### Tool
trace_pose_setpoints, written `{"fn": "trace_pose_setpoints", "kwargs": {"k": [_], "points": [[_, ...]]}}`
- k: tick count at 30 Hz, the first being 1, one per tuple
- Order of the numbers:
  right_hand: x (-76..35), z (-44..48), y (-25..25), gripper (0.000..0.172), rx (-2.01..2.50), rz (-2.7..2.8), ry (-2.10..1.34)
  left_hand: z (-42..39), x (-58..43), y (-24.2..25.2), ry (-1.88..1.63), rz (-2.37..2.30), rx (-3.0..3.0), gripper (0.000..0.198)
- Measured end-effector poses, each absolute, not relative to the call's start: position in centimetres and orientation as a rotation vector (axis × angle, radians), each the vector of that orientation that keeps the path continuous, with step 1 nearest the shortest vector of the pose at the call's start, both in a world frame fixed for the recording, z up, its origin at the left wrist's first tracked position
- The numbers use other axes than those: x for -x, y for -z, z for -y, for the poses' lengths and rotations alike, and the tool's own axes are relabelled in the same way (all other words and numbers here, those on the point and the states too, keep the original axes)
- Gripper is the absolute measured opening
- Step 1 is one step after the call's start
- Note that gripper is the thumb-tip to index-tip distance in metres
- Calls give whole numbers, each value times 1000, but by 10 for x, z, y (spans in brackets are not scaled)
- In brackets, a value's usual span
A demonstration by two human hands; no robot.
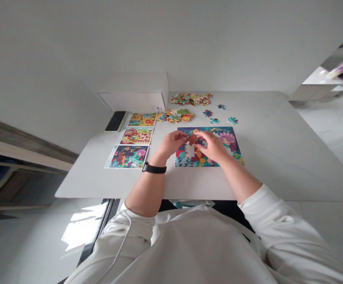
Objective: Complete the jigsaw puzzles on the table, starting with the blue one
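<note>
My left hand [171, 144] and my right hand [211, 146] meet over a colourful jigsaw puzzle [229, 144] with flowers and leaves. Between their fingertips is a reddish-brown puzzle piece [192, 139], pinched from both sides. Just below it, a pale gap in the puzzle [190, 150] shows white backing. Several loose pieces [214, 120] lie beyond the puzzle, and two heaps of pieces [175, 115] sit farther left and back. A black watch [154, 169] circles my left wrist.
Three illustrated picture cards [136, 136] lie left of the puzzle on the white table [263, 157]. A black phone [116, 121] and a white box [134, 92] stand at the back left by the wall. The table's front edge runs close to my body.
</note>
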State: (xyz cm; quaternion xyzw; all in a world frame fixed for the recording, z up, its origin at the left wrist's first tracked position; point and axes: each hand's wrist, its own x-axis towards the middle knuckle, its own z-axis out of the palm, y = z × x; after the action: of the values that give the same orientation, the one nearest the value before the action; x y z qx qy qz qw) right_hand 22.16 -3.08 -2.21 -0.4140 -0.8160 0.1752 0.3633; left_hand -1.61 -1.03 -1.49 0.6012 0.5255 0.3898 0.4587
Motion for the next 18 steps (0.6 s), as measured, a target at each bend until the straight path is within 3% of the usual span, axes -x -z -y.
{"fn": "trace_pose_setpoints", "kwargs": {"k": [14, 18], "points": [[-214, 29, 26, 26, 1130, 2065, -338, 21, -2, 13, -1024, -1214, -1402, 38], [-214, 27, 30, 22, 1139, 2084, -360, 20, 3, 10, -989, -1344, -1489, 33]]}}
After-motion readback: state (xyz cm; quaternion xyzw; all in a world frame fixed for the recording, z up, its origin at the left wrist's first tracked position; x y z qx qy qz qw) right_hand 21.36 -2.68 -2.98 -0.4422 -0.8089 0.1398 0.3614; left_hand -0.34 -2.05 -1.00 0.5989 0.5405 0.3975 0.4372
